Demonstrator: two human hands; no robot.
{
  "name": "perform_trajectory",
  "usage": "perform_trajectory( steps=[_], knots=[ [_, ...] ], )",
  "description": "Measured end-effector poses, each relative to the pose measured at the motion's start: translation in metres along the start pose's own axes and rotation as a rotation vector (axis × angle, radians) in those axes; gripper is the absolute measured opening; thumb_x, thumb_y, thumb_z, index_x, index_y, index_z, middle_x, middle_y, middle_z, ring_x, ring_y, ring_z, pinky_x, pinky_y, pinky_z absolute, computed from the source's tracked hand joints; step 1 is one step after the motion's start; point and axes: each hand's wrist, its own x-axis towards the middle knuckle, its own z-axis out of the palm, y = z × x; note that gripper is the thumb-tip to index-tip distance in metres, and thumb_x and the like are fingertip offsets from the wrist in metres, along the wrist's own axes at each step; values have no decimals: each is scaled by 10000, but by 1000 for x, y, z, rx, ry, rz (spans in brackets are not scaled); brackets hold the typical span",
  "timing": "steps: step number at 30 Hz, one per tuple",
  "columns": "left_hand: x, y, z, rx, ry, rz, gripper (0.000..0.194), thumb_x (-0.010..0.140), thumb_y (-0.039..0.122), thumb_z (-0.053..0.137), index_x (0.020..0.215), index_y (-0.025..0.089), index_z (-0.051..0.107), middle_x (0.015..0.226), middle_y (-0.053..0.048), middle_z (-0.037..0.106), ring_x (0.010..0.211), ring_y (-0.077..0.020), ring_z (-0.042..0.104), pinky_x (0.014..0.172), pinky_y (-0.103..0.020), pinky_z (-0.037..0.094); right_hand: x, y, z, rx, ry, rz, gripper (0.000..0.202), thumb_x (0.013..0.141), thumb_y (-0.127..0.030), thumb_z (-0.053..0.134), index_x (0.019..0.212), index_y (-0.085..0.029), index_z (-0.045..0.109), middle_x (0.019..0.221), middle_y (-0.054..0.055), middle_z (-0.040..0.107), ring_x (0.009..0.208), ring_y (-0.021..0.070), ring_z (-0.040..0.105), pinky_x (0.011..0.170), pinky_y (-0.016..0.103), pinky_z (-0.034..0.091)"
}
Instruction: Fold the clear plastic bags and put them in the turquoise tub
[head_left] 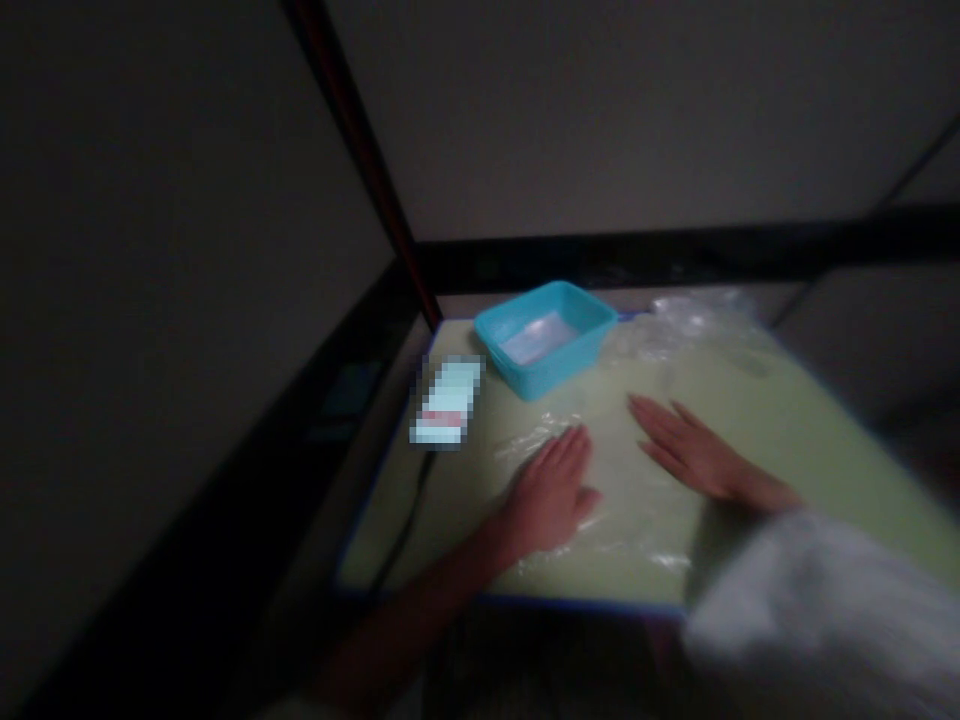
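A sheet of clear plastic, perhaps a bag (630,500), lies spread on the pale yellow tabletop (787,420). My left hand (551,490) rests flat on its left part, fingers stretched out and thumb apart. Over its right side is my right hand (690,450), open with the fingers extended; whether it presses on the plastic or hovers just above I cannot tell. Neither hand grips anything. The outline of the plastic is faint, showing mostly as glints of light.
A turquoise basket (559,372) with something pale and shiny inside stands at the back. Crumpled clear plastic (690,325) lies right of it. A blurred-out phone-like device (448,400) with a dark cable (409,520) sits on the left. Walls rise behind the table.
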Motion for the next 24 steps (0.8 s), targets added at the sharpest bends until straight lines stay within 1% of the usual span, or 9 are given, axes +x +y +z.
perform_trajectory(
  steps=[4, 7, 9, 11, 14, 16, 19, 21, 24],
  knots=[
    [-28, -10, -2, -34, 10, -52, 579, 931, 430, 342, 1411, 111, 280, 1512, -119, 224, 1408, -211, 148, 1143, -370, 152, -1, 1, 1, -3, -17, 12, 614, 956, -482, 234, 1463, -317, -69, 1512, 39, 225, 1347, 241, 288, 1094, 502, 231],
    [-38, -13, -3, -52, 21, -75, 600, 916, 459, 376, 1414, 139, 282, 1518, -108, 212, 1411, -225, 135, 1144, -392, 154, 0, 3, -3, 17, -48, 23, 622, 949, -505, 240, 1466, -318, -50, 1511, 50, 231, 1349, 251, 281, 1089, 527, 223],
    [-38, -13, -3, -55, 22, -81, 615, 905, 478, 392, 1413, 147, 288, 1519, -108, 212, 1410, -234, 138, 1142, -403, 157, 4, 1, -12, 50, -68, 40, 629, 940, -526, 248, 1469, -317, -23, 1513, 55, 226, 1350, 270, 271, 1083, 554, 215],
    [-35, -12, -4, -53, 22, -80, 618, 902, 489, 391, 1409, 148, 294, 1517, -111, 218, 1408, -238, 146, 1139, -410, 161, 9, -5, -27, 96, -72, 40, 620, 938, -531, 253, 1469, -327, 7, 1516, 43, 214, 1352, 280, 260, 1087, 559, 201],
    [-25, -8, -3, -43, 20, -62, 618, 905, 500, 371, 1404, 142, 302, 1515, -115, 222, 1408, -241, 144, 1138, -412, 156, 19, -18, -48, 165, -86, -28, 593, 945, -510, 266, 1468, -340, 44, 1520, 13, 202, 1357, 272, 246, 1107, 535, 173],
    [-18, -5, -2, -37, 18, -46, 624, 904, 508, 364, 1402, 137, 303, 1514, -118, 224, 1409, -243, 138, 1138, -413, 148, 28, -25, -53, 197, -119, -62, 590, 946, -510, 267, 1470, -334, 61, 1519, 16, 206, 1358, 273, 246, 1106, 536, 173],
    [-10, -1, 1, -41, 26, -36, 629, 903, 504, 365, 1408, 137, 288, 1515, -117, 220, 1411, -241, 131, 1139, -414, 139, 43, -27, -41, 208, -170, -60, 592, 945, -529, 234, 1475, -303, 96, 1513, 48, 225, 1361, 273, 247, 1092, 546, 199],
    [-7, 0, 2, -53, 35, -35, 631, 901, 498, 371, 1413, 140, 278, 1518, -115, 211, 1412, -243, 126, 1141, -414, 132, 52, -22, -23, 180, -164, -48, 604, 942, -538, 217, 1477, -271, 124, 1507, 75, 245, 1364, 265, 243, 1087, 541, 210],
    [-6, 1, 3, -74, 35, -38, 633, 900, 499, 376, 1413, 142, 280, 1518, -114, 214, 1411, -247, 127, 1142, -414, 127, 62, -11, 6, 116, -111, -47, 601, 949, -515, 195, 1476, -231, 141, 1502, 109, 258, 1366, 257, 246, 1085, 544, 203]
  ],
)
